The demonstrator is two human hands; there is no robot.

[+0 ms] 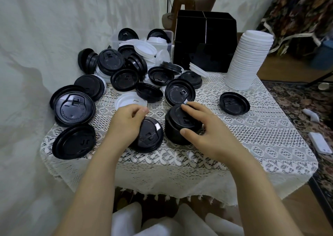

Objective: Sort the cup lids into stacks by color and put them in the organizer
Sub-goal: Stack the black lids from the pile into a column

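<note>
A short stack of black lids [177, 127] stands near the table's middle, and my right hand [201, 127] grips it, thumb at the front and fingers over the top. My left hand [126, 122] holds a tilted black lid [150, 135] just left of that stack. A heap of mixed black and white lids [129, 68] covers the far left of the table. A tall stack of white lids [247, 59] stands at the far right. The black organizer [205, 37] is behind it, at the back.
A clear plastic tub [117, 39] with lids sits at the back left. One single black lid [234, 103] lies to the right, a white one [126, 100] ahead of my left hand. The lace-covered table [234, 145] ends near my knees. A phone [319, 145] lies on the carpet.
</note>
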